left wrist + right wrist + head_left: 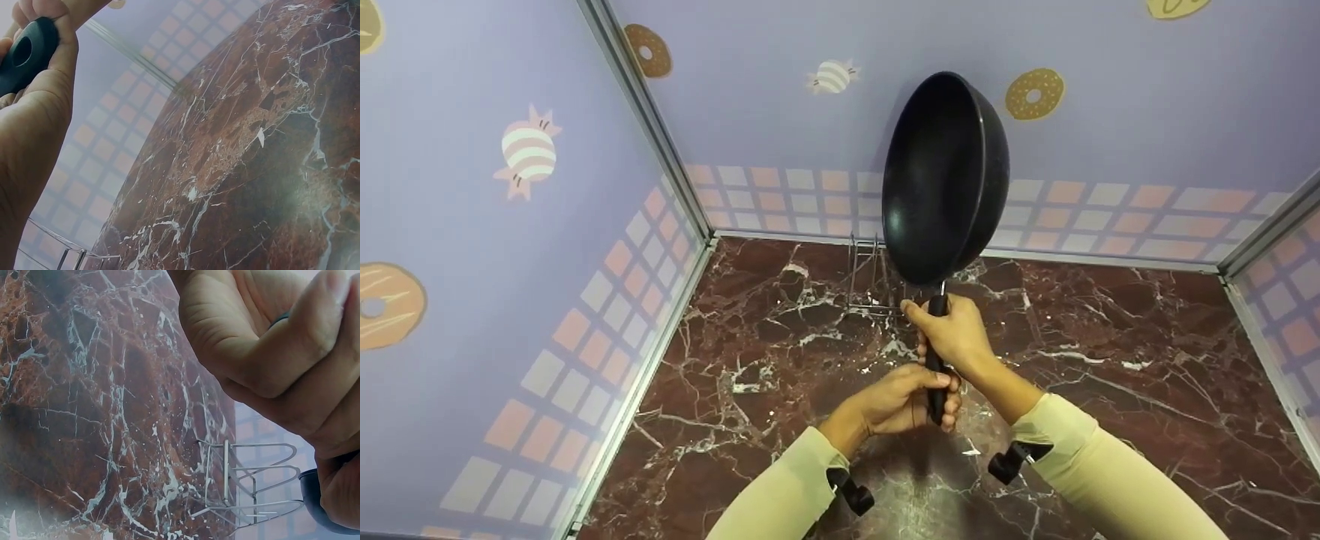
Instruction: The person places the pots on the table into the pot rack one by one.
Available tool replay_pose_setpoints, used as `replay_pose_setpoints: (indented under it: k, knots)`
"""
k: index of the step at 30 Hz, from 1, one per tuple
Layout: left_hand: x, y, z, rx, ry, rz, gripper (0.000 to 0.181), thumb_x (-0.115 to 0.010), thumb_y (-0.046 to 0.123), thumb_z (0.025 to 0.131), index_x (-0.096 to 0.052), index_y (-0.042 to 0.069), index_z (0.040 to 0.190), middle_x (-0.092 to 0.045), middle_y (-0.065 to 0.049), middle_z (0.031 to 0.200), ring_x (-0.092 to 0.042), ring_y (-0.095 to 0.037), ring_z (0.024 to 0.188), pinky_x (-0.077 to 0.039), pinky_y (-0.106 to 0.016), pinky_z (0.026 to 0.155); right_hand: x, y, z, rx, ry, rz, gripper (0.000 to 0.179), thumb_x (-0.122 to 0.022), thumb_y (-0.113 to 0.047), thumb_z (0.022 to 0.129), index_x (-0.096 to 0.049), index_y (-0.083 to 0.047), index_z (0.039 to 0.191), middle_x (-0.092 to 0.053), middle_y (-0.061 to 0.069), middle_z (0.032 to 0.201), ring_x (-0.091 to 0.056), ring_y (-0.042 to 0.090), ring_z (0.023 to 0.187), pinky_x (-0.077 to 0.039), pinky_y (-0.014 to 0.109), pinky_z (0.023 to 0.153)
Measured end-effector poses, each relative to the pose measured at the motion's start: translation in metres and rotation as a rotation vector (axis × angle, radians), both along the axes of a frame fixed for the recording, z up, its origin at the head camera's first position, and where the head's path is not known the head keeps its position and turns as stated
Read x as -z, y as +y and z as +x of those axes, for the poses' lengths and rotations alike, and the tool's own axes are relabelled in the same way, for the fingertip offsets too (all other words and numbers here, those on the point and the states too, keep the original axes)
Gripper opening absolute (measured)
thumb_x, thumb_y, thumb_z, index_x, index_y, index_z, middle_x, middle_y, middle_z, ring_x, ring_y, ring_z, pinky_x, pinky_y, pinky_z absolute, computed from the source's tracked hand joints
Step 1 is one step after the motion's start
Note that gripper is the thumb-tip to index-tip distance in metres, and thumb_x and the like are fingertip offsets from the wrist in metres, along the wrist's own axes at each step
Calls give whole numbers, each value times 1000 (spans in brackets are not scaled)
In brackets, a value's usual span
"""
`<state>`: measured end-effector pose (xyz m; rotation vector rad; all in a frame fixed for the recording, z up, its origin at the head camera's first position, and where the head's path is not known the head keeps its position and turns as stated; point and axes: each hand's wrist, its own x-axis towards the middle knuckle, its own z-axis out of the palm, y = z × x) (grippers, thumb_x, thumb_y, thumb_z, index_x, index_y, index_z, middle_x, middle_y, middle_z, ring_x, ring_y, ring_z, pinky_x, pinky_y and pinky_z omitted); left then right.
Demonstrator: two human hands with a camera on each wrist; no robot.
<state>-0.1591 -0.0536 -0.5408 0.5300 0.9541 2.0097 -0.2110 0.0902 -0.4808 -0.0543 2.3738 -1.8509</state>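
Observation:
A black frying pan (934,180) with deep, rounded sides is held up off the table, its bowl uppermost and its inside turned to the left. My right hand (956,334) grips the upper part of the black handle (936,352), close below the bowl. Lower down, my left hand (904,397) has its thumb and fingers round the handle's end. In the left wrist view the handle's end with its hole (28,53) shows in the left palm. The right wrist view shows curled fingers (292,354), with a bit of the pan (323,500) behind them.
Behind the pan a wire rack (864,277) stands on the brown marbled tabletop (780,352), near the back wall. Its upright loops (264,475) show in the right wrist view. Printed panels (772,112) in metal frames close off the back and both sides.

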Motion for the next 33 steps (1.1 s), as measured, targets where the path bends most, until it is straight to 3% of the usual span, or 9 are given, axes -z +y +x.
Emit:
replay_pose_setpoints:
  k: [13,22,33]
  knots:
    - [1,-14,-2,6,-18,38,23,-37,11,106,-59,14,102,-63,5,80,-60,-10,70,-56,-24,72,-5,-20,0,25,61,86,42,-86,-48,96,-68,-12,86,-65,-1,52,-64,14,41,-51,26,42]
    - [5,-23,-4,31,-16,97,20,-39,16,105,-58,17,102,-60,7,80,-57,-9,70,-52,-23,71,-4,-34,-1,86,81,162,49,-90,-58,89,-67,-16,78,-63,-3,51,-60,14,42,-48,27,47]
    - [11,-33,-7,70,12,155,8,-52,25,105,-56,20,101,-59,12,77,-51,-7,66,-45,-21,67,-2,-47,-1,100,89,166,51,-92,-60,86,-69,-16,78,-65,-2,50,-63,13,39,-46,26,44]
